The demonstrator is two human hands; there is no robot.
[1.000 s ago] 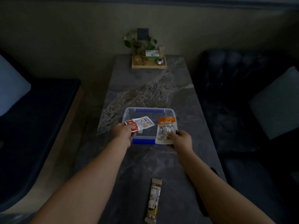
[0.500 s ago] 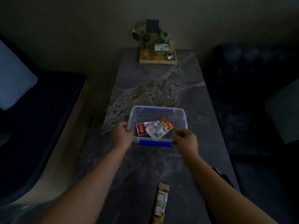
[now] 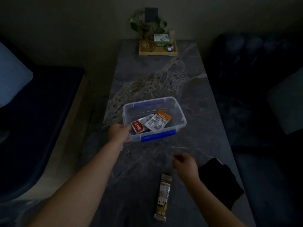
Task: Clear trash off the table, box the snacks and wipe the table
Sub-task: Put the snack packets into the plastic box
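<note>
On the grey, pale-veined marble worktop (image 3: 147,76), a clear box (image 3: 180,115) with blue clips holds a red-and-white packet (image 3: 138,127) and an orange-topped silver one (image 3: 157,122), near a black cloth (image 3: 219,179).

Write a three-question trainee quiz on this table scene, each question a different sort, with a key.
1. True or false: the left hand touches the box.
2. Multiple choice: where is the snack bar? A) in the box B) on the table, near the right hand C) on the tray
3. Fill in: the box holds the red packet and the ____-topped packet.

Key: 1 true, it grips the near left corner. 2 B. 3 orange.
</note>
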